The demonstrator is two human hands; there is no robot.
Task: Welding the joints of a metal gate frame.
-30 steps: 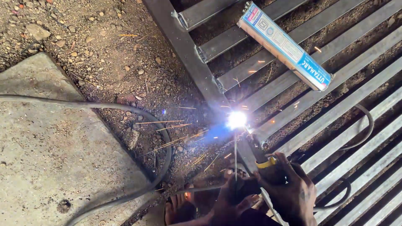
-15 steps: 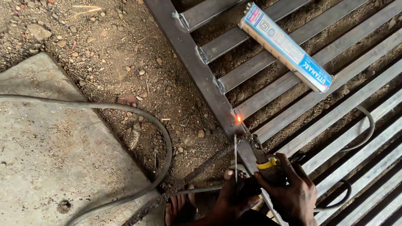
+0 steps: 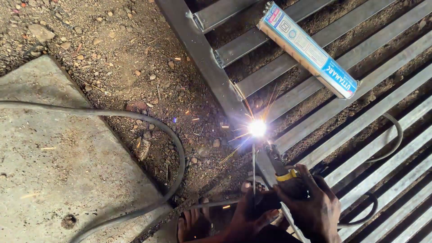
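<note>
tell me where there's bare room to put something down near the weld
The concrete slab left of the black cable is bare and flat. The gravelly dirt between slab and metal frame is open but littered with stones. It is crowded at the arc, where both hands hold the electrode holder, and the electrode box lies across the bars.

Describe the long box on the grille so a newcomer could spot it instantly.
Start at the grey steel grille of parallel flat bars filling the right side. Lying diagonally across its upper bars is a long, narrow, white-and-blue rectangular carton. It is the only printed, coloured thing among bare metal and dirt.
</note>
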